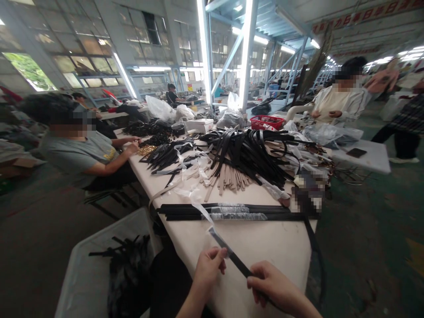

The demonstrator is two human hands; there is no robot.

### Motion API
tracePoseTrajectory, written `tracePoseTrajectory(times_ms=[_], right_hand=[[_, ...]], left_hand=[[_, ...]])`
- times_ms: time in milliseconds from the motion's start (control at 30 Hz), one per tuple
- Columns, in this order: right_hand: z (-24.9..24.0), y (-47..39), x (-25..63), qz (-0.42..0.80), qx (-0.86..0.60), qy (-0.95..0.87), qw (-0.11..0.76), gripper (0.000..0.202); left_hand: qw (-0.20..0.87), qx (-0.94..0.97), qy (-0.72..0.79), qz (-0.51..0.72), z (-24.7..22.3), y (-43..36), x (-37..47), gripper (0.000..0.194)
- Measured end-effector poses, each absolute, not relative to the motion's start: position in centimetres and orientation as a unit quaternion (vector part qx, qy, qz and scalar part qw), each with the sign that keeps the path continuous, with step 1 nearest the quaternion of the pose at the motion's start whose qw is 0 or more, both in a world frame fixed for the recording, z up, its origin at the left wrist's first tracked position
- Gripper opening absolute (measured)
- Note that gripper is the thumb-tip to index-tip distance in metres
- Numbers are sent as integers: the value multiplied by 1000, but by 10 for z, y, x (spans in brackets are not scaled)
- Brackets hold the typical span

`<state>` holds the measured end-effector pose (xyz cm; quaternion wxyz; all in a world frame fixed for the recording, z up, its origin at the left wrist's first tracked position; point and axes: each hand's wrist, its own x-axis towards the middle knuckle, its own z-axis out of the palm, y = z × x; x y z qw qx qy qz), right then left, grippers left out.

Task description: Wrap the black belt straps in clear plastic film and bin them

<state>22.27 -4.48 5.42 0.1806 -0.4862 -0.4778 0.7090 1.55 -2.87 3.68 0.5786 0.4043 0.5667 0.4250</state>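
Under both hands [243, 276], black strap [232, 256], lower end hidden.

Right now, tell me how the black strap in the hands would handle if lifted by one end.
The black strap probably sags: it is thin and flat, spanning left hand and right hand. It looks light for its length. Its clear plastic wrap seems loose and may slide under a grip.

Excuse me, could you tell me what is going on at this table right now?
A person holds a black strap over the near end of a long table: the left hand pinches its clear wrapped end, the right hand holds the lower part. More wrapped straps lie ahead, behind them a big strap pile. A seated co-worker handles small parts.
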Motion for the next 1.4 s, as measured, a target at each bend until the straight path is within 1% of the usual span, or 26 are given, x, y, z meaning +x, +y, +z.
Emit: tracePoseTrajectory(times_ms=[67,133,267,333,400,467,533,600,700,800,867,933,1033,1100,1267,1400], right_hand=[[57,-40,217,669,-498,-516,197,20],[62,-36,216,664,-479,-537,205,24],[68,-38,236,735,-428,-502,158,26],[65,-38,245,738,-438,-494,143,22],[63,-35,244,698,-472,-516,155,19],[64,-31,235,626,-504,-565,185,19],[69,-29,226,548,-507,-627,223,22],[74,-29,222,504,-490,-669,241,27],[72,-31,227,511,-484,-675,222,35],[60,-31,236,529,-496,-645,242,39],[53,-30,240,570,-495,-606,251,41],[48,-29,243,623,-485,-564,241,44],[46,-30,244,665,-473,-530,232,46],[47,-30,245,660,-473,-534,237,45],[51,-29,246,622,-484,-562,250,45],[55,-25,241,590,-499,-582,252,46]], left_hand=[[603,428,551,386,33,-33,20,50],[605,439,545,379,32,-35,23,51],[555,403,571,451,33,-31,10,50],[542,391,583,461,32,-29,4,49],[549,393,590,443,29,-29,5,51],[559,390,590,432,27,-29,12,53],[566,371,583,450,28,-27,18,54],[581,344,567,471,32,-25,18,53],[636,325,534,452,39,-23,10,51],[683,288,525,418,42,-24,1,53],[689,247,536,422,42,-25,-1,56],[689,222,537,433,40,-25,3,59],[687,245,520,445,37,-23,15,53],[682,272,510,448,35,-21,24,52],[673,277,516,452,33,-22,44,58],[673,315,510,433,33,-30,63,58]])
